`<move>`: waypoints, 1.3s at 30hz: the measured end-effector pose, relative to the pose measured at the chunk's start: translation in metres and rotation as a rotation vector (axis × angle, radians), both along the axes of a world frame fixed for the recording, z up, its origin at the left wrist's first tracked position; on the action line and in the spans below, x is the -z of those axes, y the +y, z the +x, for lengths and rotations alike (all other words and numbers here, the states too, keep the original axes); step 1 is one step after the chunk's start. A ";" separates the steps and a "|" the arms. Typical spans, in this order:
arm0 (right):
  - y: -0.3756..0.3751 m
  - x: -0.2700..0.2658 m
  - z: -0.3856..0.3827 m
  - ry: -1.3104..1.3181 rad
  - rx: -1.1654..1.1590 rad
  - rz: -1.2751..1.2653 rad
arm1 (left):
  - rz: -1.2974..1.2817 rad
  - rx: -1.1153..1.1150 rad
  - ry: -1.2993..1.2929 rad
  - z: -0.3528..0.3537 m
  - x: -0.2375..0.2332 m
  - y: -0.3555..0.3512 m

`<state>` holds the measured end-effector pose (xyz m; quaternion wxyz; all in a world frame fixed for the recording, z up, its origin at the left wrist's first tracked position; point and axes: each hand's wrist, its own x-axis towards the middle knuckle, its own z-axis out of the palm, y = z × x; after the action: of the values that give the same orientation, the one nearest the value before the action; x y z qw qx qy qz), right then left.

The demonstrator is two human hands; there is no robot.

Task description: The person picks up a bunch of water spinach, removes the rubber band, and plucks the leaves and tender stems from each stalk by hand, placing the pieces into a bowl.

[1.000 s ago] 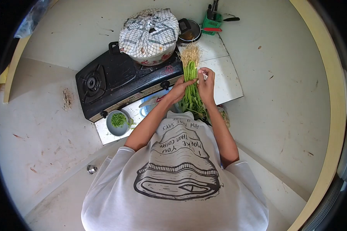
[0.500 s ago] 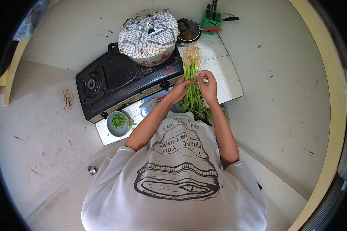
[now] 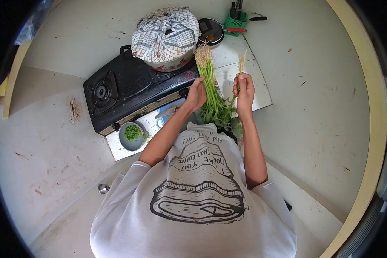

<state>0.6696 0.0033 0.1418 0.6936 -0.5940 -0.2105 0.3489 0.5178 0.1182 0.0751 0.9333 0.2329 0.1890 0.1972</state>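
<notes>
My left hand (image 3: 197,94) is closed round a bunch of leafy greens (image 3: 209,81), its pale roots pointing away from me and its leaves hanging towards my shirt. To the right, my right hand (image 3: 244,89) pinches a thin rooted stalk (image 3: 241,64) of the same greens, held apart from the bunch at the root end. Its lower end reaches down by the leaves. Below my left forearm, a knife (image 3: 167,112) lies over a blue board or tray (image 3: 160,122), partly hidden by the arm. A grey bowl (image 3: 140,148) holds chopped green bits.
A black gas stove (image 3: 129,86) stands ahead, bearing a large pot (image 3: 173,65) wrapped in a checked cloth (image 3: 165,36). Behind it sits a lidded pan (image 3: 213,32) beside a green basket (image 3: 235,23) of utensils. White tiles (image 3: 258,81) end at an edge on the right.
My right hand has moved right, drawing a single rooted stalk away from the bunch. The bunch in my left hand has shifted slightly left, with its roots nearer the stove.
</notes>
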 end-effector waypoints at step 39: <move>-0.060 -0.013 0.034 0.021 0.145 -0.034 | 0.272 -0.186 0.236 0.038 -0.002 0.009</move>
<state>0.7039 -0.0566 0.1548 0.7091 -0.6158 -0.1534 0.3074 0.5563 0.1268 0.0769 0.8423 0.3600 0.2894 0.2777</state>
